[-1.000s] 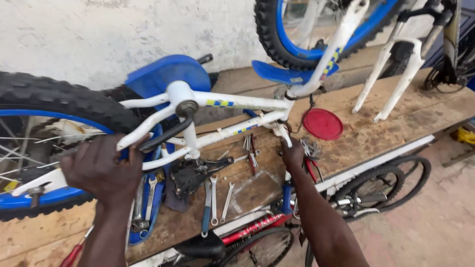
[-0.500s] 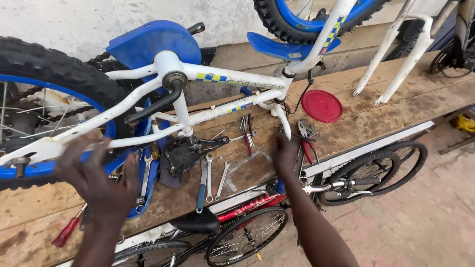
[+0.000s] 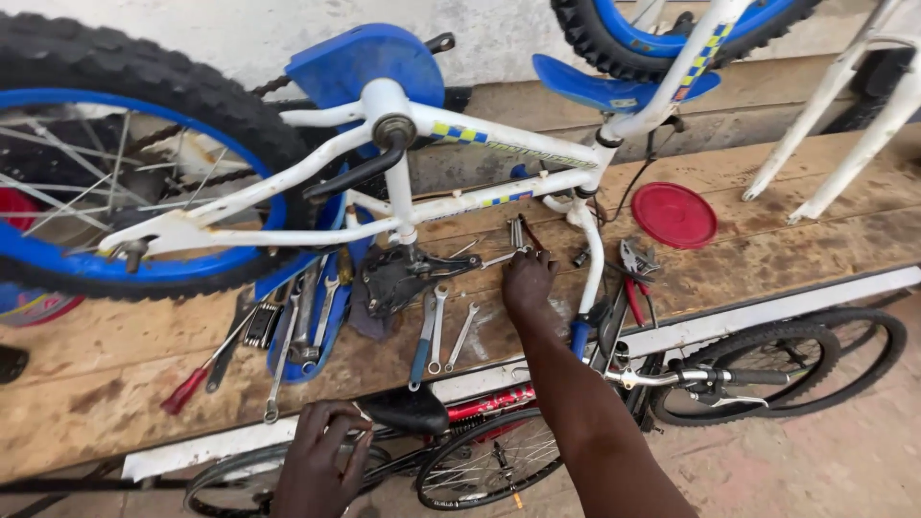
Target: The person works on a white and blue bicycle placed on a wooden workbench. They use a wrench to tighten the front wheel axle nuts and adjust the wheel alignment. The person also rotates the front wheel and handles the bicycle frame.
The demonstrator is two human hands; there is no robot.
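A white and blue bicycle [image 3: 499,158] lies upside down on a wooden workbench [image 3: 115,355], its rear wheel [image 3: 106,163] at the left. My right hand [image 3: 526,285] reaches forward onto the bench just below the white frame, its fingers resting among small metal tools beside several spanners [image 3: 439,331]. My left hand [image 3: 317,460] hangs low at the bench's front edge, fingers loosely curled with nothing in them, near a black saddle [image 3: 408,408].
A red round lid [image 3: 673,215] and pliers [image 3: 635,273] lie to the right. A red-handled screwdriver [image 3: 197,379] and more spanners lie at the left. Another bicycle [image 3: 767,369] leans against the bench front. A white fork [image 3: 844,105] stands at the far right.
My left hand has let go of the bicycle frame and dropped down to the bench's front edge. My right hand stays among the tools. The view has shifted lower.
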